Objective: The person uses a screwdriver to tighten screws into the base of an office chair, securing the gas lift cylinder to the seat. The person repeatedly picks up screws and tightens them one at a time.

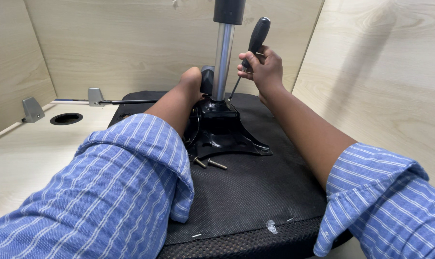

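An upturned black mesh chair seat [255,196] lies on the desk with a black metal mounting plate [222,136] on it and a chrome gas-lift column [223,57] rising from the plate. My right hand [260,67] grips a black-handled screwdriver [255,41], its tip down at the plate beside the column. My left hand [191,81] reaches around the base of the column and holds the black mechanism there; its fingers are hidden. Two loose bolts [208,163] lie on the seat just in front of the plate.
Light wood partition walls [131,43] close in the desk [30,158] on the left, back and right. A round cable hole [66,118] and grey metal brackets [33,109] sit at the back left. A thin black lever rod [128,101] sticks out left from the seat.
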